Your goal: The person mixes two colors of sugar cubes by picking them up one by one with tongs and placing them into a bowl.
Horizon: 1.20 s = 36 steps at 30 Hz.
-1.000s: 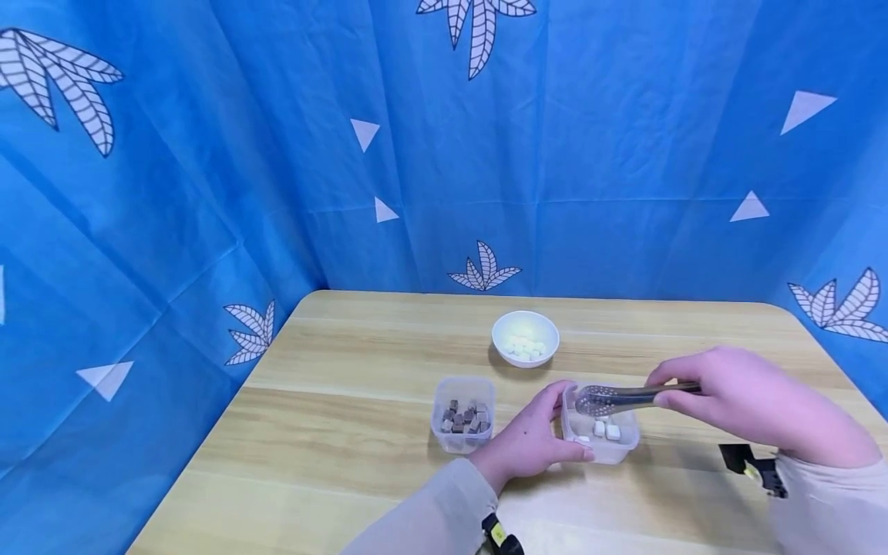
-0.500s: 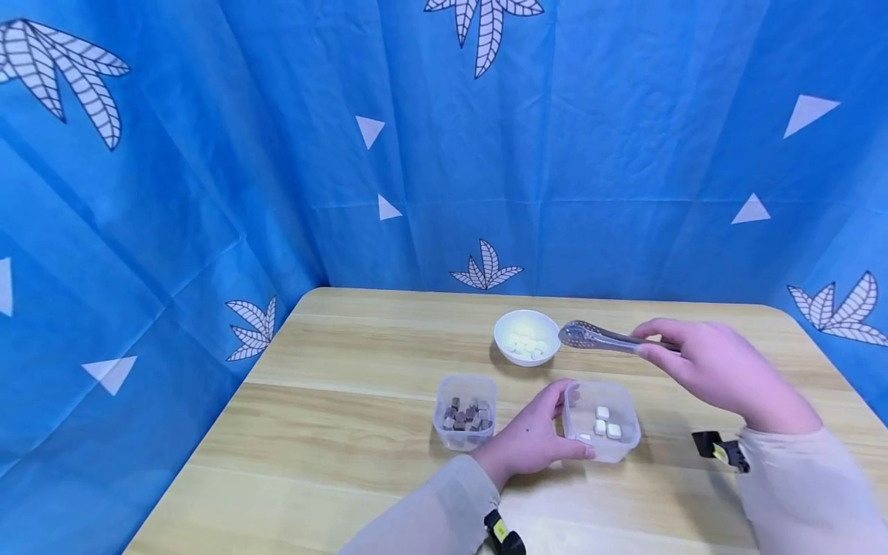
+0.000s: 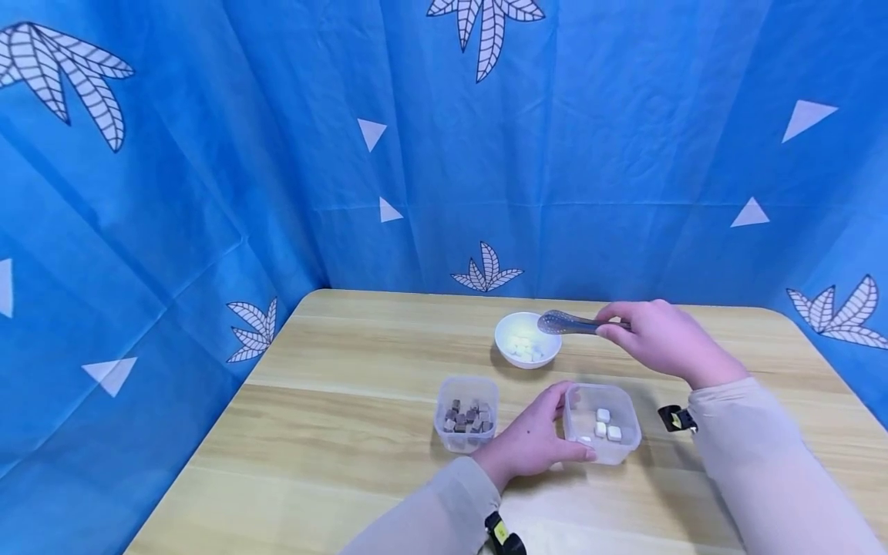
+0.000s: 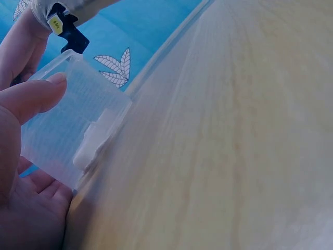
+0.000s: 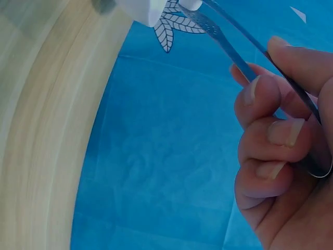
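Observation:
My left hand (image 3: 529, 438) holds a clear square plastic container (image 3: 620, 453) by its left side, thumb at the near edge and fingers at the far one. Several white cubes (image 3: 613, 433) lie on its bottom. In my right hand (image 3: 655, 339) are perforated metal tongs (image 3: 574, 324), gripped between thumb and curled fingers. Their tips reach over the right rim of a white bowl (image 3: 501, 345) that holds several white pieces. A white cube (image 5: 190, 4) sits between the tong tips in the right wrist view, close to the bowl's side.
Left of my left hand stands a second plastic container (image 3: 444, 428) with several brown cubes (image 3: 469, 418). All of this is on a wooden table (image 3: 333, 432). A blue patterned curtain (image 3: 444, 154) hangs behind and to the sides.
From over the right container, my right hand has moved up and left with the tongs, whose tips now overlap the bowl. The left hand has stayed in place on the container.

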Tool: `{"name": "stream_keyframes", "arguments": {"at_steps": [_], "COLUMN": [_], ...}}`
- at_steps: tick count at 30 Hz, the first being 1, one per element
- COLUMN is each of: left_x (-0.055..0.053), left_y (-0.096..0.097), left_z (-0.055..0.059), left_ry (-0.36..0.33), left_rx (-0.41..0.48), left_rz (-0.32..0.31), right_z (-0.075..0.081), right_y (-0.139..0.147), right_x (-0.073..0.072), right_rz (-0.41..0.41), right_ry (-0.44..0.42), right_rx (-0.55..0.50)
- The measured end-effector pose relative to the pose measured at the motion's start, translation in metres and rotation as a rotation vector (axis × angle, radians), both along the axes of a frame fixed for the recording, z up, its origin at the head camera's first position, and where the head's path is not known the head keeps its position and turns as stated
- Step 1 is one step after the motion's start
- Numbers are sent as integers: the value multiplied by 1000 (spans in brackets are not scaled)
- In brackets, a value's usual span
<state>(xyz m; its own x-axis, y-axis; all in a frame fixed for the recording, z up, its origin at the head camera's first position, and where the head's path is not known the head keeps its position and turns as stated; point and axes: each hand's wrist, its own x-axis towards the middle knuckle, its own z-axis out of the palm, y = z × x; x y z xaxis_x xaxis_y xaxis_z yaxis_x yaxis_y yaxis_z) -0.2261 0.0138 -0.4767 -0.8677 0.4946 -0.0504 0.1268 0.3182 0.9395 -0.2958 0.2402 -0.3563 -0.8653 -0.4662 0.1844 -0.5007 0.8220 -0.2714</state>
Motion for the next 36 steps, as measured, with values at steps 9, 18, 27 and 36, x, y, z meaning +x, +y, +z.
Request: {"name": "stream_keyframes", "arguments": {"at_steps": [9,18,27,36], "left_x": [-1,-2,0,0], "left_y": [0,0,6,1], "left_z": [-3,-3,-4,-2], "left_ry": [-2,3,-2,-3], "left_rx": [10,-1,0,-7], "left_rz": [-3,-8,-8,16], "right_z": [-2,-2,4,17], "right_y": [-1,1,28,56], "right_x": [-4,-5,26,70], "right_rz": [5,-16,-35,-37], "right_ry": [17,-19,-20,-82], "right_rx": [15,28,-2,54]}}
